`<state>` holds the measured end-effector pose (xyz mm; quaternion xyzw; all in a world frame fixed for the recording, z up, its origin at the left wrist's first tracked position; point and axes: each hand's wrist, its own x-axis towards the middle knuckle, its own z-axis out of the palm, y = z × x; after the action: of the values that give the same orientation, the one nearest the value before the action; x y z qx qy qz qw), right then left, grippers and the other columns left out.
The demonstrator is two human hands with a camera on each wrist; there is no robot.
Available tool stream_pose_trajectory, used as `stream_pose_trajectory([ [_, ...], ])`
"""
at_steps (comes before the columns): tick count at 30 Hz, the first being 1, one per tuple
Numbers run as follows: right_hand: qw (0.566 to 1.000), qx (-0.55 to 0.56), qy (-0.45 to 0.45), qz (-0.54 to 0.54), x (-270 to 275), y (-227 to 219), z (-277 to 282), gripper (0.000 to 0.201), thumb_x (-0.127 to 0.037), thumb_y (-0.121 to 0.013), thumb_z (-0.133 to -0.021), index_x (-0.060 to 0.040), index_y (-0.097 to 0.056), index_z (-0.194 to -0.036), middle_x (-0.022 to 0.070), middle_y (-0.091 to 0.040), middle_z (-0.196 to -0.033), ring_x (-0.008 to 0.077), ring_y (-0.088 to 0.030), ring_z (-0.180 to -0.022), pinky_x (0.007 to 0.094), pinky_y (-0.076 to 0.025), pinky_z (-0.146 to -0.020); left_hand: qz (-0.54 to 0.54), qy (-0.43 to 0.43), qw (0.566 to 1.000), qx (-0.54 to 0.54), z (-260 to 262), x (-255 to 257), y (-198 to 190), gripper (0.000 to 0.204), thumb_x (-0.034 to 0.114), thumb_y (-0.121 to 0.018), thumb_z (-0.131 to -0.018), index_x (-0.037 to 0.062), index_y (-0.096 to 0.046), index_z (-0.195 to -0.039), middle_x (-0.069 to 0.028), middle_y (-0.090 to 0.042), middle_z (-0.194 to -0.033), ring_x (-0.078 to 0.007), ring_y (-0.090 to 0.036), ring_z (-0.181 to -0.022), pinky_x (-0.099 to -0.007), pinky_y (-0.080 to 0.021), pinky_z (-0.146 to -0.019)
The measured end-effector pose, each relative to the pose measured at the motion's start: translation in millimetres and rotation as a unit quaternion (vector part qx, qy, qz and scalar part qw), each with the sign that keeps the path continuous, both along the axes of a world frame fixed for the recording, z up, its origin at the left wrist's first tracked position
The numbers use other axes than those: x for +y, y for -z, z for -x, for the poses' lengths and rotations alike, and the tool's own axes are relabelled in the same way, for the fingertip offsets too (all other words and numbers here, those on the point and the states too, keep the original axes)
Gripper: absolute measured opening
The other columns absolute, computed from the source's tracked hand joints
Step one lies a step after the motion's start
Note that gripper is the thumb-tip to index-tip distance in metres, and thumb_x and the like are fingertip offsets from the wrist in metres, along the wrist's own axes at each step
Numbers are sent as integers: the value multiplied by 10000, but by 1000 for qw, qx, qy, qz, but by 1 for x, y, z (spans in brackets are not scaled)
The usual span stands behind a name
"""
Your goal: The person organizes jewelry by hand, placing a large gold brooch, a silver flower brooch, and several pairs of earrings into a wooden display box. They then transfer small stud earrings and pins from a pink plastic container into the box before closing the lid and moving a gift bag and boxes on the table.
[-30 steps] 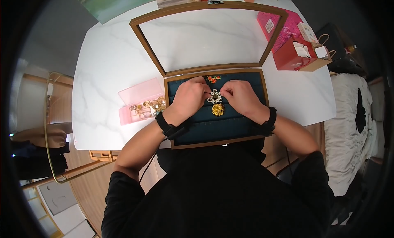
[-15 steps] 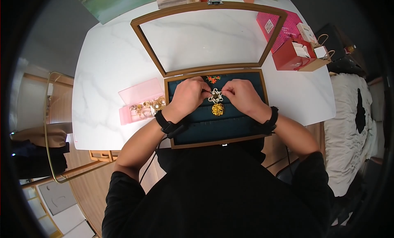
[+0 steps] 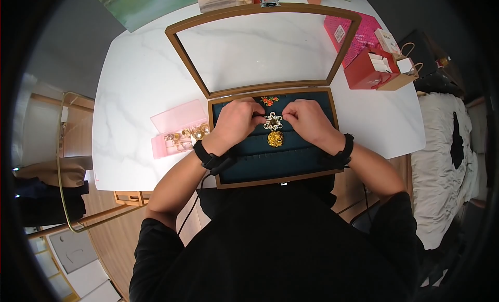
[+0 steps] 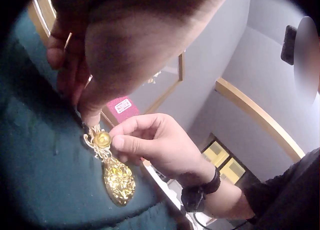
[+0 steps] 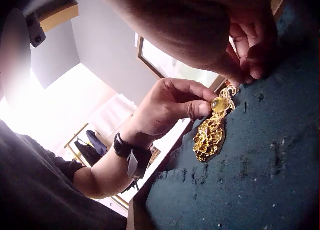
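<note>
In the head view a silvery-white flower brooch (image 3: 273, 122) with a dark centre lies on the dark green padded lining (image 3: 291, 169) of a wooden display box. Thumb and forefinger of my left hand (image 3: 236, 122) pinch it at its left edge. From the opposite side, my right hand (image 3: 309, 122) pinches at the upper right petals. Up close in the left wrist view, the brooch's round centre stone (image 4: 102, 139) looks yellow. Just below it sits a gold, crinkled round brooch (image 3: 275, 139); above it is a red-orange brooch (image 3: 270, 101).
The box's glass lid (image 3: 260, 52) stands raised behind it. Left of the box, an opened pink case (image 3: 160, 147) holds gold and pearl jewellery. A pink box (image 3: 364, 42) and a red paper bag (image 3: 358, 73) stand at the table's back right.
Both hands have drawn slightly apart, the right fingertips shifting a little to the right, and more of the flower brooch shows between them. The other brooches stay put.
</note>
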<state>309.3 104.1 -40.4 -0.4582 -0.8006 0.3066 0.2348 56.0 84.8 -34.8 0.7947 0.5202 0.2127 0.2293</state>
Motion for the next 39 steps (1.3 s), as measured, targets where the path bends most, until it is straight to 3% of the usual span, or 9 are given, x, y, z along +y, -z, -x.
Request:
stream_pose_trajectory([
  [4,1000,-9,5,24,-2,-4,-1,90,-59,-768,-949,12,-804,-991,199,-755,-918,395,-745,-901,481,-586,-832,2,5,1000,5,2,1,-3,243,157,-911,-876,39,-841,-1077,-129,-774,-1026,-359,-757,-918,-451,-587,-827],
  [6,1000,-8,-5,8,-4,-2,-3,111,-68,-805,-964,2,-811,-1049,153,-742,-922,295,-756,-817,400,-589,-754,3,8,1000,6,2,0,-7,246,155,-910,-877,39,-838,-1081,-130,-771,-1023,-357,-755,-912,-450,-587,-826],
  [12,997,23,-43,55,-27,-16,-15,160,-83,-835,-957,-13,-806,-1097,117,-713,-919,261,-726,-786,376,-580,-737,-22,17,1000,-12,9,-26,-23,247,145,-915,-870,44,-827,-1077,-124,-767,-1026,-344,-757,-867,-438,-597,-768],
  [19,996,-41,-71,28,-43,-13,-10,257,-126,-863,-943,-61,-798,-1183,80,-692,-966,269,-703,-800,393,-568,-729,-23,75,997,4,-7,-45,-16,307,152,-922,-852,54,-817,-1124,-114,-750,-1006,-368,-757,-871,-464,-611,-772],
  [21,995,-50,-74,54,-43,-19,-8,238,-145,-840,-950,-64,-788,-1167,100,-695,-983,328,-718,-895,454,-580,-792,-1,83,996,19,-9,-46,-16,332,159,-921,-849,47,-809,-1141,-118,-740,-997,-376,-753,-881,-469,-611,-778],
  [31,995,-34,-88,20,-43,-7,-7,233,-116,-853,-945,-55,-785,-1159,88,-690,-959,293,-699,-799,410,-570,-736,-3,82,996,40,-7,-46,-13,339,142,-918,-838,49,-804,-1143,-118,-727,-998,-378,-747,-880,-469,-612,-788],
  [33,995,-28,-85,48,-43,-13,-6,193,-135,-821,-961,-39,-779,-1123,120,-695,-952,349,-717,-874,463,-578,-783,-3,75,997,18,-5,-43,-16,347,138,-919,-834,48,-803,-1148,-119,-728,-1008,-378,-743,-915,-470,-612,-811],
  [37,998,-8,-48,37,-38,-13,-7,172,-135,-788,-992,-30,-780,-1127,127,-694,-951,358,-716,-879,461,-576,-790,-56,67,996,24,-1,-34,-22,356,136,-924,-825,46,-803,-1148,-121,-732,-1041,-379,-738,-985,-471,-608,-850],
  [39,999,13,-36,-18,-29,-10,-8,180,-82,-805,-988,-22,-784,-1156,125,-680,-931,303,-698,-789,396,-556,-721,-61,48,996,37,0,-30,-22,366,130,-922,-826,45,-801,-1162,-120,-733,-1077,-375,-729,-1048,-466,-603,-892],
])
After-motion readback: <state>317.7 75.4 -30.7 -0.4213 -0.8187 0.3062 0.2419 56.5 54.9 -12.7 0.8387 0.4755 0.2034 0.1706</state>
